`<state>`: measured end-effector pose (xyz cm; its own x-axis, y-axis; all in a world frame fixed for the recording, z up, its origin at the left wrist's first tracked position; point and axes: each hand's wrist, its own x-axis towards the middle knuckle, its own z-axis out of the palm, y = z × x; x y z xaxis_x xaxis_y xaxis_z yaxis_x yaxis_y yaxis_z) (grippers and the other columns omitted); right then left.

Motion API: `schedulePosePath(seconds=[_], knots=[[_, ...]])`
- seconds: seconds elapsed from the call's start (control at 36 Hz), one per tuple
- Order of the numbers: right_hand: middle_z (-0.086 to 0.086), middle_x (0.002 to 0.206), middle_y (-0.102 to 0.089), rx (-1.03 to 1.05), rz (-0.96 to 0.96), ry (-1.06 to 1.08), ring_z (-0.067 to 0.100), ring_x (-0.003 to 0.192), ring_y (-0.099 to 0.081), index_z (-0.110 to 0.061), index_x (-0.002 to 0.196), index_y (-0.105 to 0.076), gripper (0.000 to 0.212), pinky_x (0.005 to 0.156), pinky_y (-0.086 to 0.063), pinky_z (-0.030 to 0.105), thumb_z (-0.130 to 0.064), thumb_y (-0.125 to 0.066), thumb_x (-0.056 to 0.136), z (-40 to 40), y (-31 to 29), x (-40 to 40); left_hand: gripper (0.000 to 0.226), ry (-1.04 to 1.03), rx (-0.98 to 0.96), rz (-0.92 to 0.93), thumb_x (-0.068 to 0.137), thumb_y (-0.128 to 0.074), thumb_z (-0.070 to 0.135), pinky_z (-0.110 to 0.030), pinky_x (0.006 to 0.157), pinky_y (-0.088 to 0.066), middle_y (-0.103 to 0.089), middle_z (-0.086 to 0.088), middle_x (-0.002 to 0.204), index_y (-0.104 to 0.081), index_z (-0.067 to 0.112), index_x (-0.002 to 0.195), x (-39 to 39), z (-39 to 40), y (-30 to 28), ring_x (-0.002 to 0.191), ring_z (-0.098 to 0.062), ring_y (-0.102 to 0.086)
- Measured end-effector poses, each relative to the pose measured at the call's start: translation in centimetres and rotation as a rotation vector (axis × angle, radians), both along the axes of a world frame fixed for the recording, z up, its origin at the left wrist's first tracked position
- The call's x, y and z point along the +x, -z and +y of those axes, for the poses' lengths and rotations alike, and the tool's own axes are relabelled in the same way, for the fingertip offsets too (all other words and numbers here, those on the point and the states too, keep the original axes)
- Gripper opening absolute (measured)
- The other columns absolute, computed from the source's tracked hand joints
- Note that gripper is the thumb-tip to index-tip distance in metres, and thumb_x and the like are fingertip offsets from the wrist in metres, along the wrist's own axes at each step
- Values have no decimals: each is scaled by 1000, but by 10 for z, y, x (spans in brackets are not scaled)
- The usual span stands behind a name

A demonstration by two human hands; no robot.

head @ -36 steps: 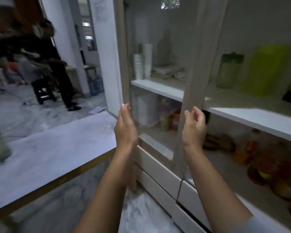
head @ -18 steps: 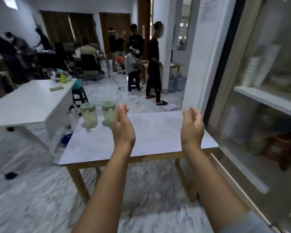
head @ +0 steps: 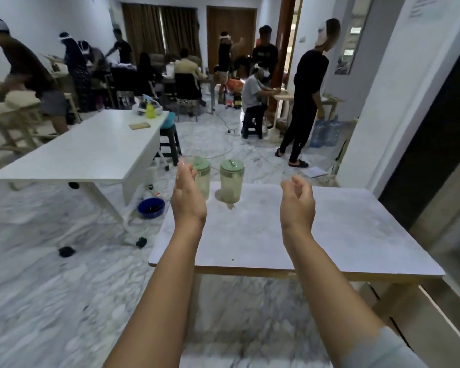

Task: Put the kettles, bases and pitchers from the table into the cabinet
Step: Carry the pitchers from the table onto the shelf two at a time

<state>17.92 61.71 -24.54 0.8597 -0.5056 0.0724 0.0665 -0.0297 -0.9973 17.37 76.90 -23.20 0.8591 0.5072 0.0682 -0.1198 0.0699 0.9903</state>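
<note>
Green-lidded pitchers [head: 231, 184]: two, upright at the table's [head: 356, 235] far left corner.
Left hand [head: 187, 197]: fingers straight, empty, before the left pitcher.
Right hand [head: 298, 201]: loosely curled, empty, above the table.

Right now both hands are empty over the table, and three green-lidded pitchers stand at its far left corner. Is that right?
Not quite. The head view shows two pitchers, not three: one in plain sight and one partly behind the left hand. The rest holds: the left hand and right hand are empty, over the table.
</note>
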Motion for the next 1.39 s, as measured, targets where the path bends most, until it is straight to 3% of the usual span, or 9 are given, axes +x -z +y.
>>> schedulePosePath(seconds=[0.25,0.5,0.67,0.78,0.86,0.94,1.03,1.22,1.39], knots=[[-2,135,-52,8,102,-39,16,117,-50,-22,127,-50,37,90,-39,28,-29,-50,90,32,31,58,59,-20,-19,125,98,-19,54,-34,104,-37,-53,-1,137,-49,19,135,48,38,37,125,-16,-47],[-2,133,-54,-19,211,-83,17,117,-52,-22,125,-51,38,100,-43,33,-27,-54,87,48,69,156,58,-66,1,269,93,-29,56,-42,110,-34,-50,0,141,-47,24,137,141,55,75,130,-19,-45],[-1,134,-52,-49,258,-127,17,119,-52,-20,128,-49,43,91,-40,26,-27,-58,86,51,99,244,41,-58,86,372,96,-38,39,-22,69,-35,-57,-2,120,-50,16,127,223,54,97,99,-18,-50],[0,137,-50,-80,309,-155,17,120,-50,-19,131,-46,49,86,-36,24,-27,-61,85,51,115,296,50,-40,114,445,92,-44,38,-31,87,-40,-54,-12,133,-45,12,134,278,50,115,118,-28,-52],[1,134,-49,-108,370,-180,18,110,-51,-18,132,-43,55,83,-35,25,-29,-65,83,52,127,331,54,-51,119,501,91,-47,41,-33,93,-39,-49,-5,140,-37,18,139,315,48,128,124,-25,-48],[-2,111,-48,-132,457,-219,16,93,-46,-15,127,-44,55,78,-35,26,-28,-68,79,52,136,355,61,-69,131,547,91,-52,39,-27,88,-35,-41,-3,145,-32,14,143,341,48,141,129,-23,-43],[0,107,-50,-154,547,-261,18,89,-48,-12,123,-45,55,73,-37,27,-28,-70,77,54,147,373,69,-77,132,618,89,-56,36,-27,86,-32,-34,-7,150,-26,10,145,363,50,154,134,-25,-38],[13,113,-63,-247,700,-352,30,98,-59,-5,116,-56,47,78,-47,32,-32,-67,79,55,169,397,73,-46,175,790,71,-55,43,-45,98,-45,-50,-15,130,-41,9,135,389,56,178,119,-34,-48],[12,109,-66,-205,686,-334,31,102,-61,-7,109,-64,37,86,-50,35,-29,-66,79,55,169,407,59,-41,279,778,86,-51,42,-41,93,-48,-55,-17,126,-46,3,130,400,57,182,114,-35,-53]])
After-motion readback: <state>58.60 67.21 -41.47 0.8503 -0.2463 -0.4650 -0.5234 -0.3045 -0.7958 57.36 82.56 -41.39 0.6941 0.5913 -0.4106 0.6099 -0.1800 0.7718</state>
